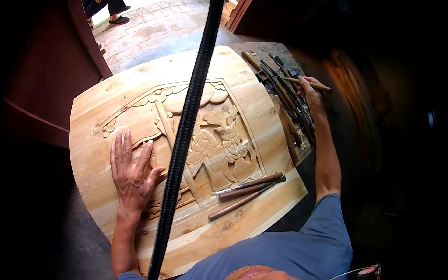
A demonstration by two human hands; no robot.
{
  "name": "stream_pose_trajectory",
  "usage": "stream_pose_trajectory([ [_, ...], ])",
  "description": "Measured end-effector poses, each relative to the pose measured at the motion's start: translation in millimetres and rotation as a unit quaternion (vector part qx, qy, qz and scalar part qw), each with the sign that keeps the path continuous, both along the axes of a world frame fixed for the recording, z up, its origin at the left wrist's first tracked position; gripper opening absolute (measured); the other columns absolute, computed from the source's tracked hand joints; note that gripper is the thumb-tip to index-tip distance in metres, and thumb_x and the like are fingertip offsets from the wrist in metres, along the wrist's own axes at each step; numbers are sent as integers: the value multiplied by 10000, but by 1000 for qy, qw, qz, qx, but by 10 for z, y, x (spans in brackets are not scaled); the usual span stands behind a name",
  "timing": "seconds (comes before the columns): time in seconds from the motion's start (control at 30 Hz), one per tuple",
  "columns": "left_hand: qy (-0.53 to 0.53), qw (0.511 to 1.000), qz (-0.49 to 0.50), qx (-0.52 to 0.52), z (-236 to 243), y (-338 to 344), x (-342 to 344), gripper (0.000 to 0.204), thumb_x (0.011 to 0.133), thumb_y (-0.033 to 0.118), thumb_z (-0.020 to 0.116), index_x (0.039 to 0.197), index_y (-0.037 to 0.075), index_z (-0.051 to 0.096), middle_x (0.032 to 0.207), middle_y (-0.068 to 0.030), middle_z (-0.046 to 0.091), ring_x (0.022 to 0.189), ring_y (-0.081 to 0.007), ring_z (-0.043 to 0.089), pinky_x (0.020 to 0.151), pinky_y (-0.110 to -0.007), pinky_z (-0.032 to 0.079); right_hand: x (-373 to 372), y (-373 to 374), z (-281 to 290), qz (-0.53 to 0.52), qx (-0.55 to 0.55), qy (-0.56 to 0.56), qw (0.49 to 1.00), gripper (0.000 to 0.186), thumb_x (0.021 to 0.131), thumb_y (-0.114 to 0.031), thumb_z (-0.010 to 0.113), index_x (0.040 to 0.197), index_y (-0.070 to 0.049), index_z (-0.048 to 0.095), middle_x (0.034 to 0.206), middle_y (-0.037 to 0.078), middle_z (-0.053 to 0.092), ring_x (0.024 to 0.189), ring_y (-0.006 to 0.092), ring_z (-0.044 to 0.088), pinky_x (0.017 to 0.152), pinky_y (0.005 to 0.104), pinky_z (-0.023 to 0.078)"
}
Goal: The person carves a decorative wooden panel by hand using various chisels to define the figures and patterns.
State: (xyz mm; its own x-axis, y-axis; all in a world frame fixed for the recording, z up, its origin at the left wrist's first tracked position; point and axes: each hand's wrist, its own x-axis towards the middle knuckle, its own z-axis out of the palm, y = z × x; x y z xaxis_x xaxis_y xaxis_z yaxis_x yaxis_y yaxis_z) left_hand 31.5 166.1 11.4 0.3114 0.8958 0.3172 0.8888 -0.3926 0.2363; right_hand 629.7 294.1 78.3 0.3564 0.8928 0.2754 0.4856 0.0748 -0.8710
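A pale wooden panel (140, 74) carved in relief with flowers and leaves lies before me. My left hand (133, 179) rests flat on its left part, fingers spread, covering some of the carving. Over at the right, beyond the panel's edge, my right hand (310, 88) grips a carving chisel (319, 86) by its wooden handle, and the thin shaft points left. Beneath that hand lies a row of carving tools (291, 100). Several more chisels with brown handles (242, 191) lie on the panel's near right part.
Wood chips are strewn among the tools on the dark bench (284, 51). A black cord (189, 116) crosses the view from top to bottom. Dark red wooden boards (88, 46) stand at the left. Past an opening, a person's legs and dark shoe (119, 20) show on stone paving (154, 28).
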Motion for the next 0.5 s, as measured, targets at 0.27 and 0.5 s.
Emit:
stream_pose_trajectory([
  [0.27, -30, 999, 11, 37, -26, -14, -131, 630, 962, 524, 812, 1473, 158, 769, 1724, -234, 505, 1613, -474, 437, 1323, -596, 355, -34, 474, -253, 48, -27, -135, 989, 293, 1093, -282, 783, 1160, 1, 820, 847, 19, 742, 727, 96, 697, 667, 273, 546],
  [0.5, -76, 996, 14, 38, -6, -159, -270, 542, 934, 462, 850, 1318, 81, 822, 1645, -228, 596, 1573, -454, 502, 1284, -559, 427, 92, 601, -248, 81, -37, -177, 980, 235, 1115, -233, 767, 1117, -3, 819, 826, 3, 729, 706, 67, 665, 623, 234, 510],
])
